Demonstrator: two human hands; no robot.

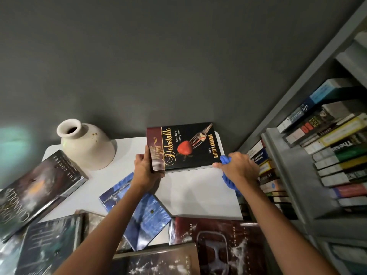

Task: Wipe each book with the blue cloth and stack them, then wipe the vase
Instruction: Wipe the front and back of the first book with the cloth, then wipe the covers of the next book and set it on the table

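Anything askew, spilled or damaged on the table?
Nothing spilled or broken; the vase stands upright. The loose books, like the blue book, lie askew and overlapping at the near side, not stacked. The left hand grips the Delectable book; the right hand holds the blue cloth.

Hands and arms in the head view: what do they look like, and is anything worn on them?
Both are bare: the left hand and the right hand wear no glove. The left forearm and right forearm are uncovered down to the frame's bottom edge; no sleeve, watch or bracelet shows.
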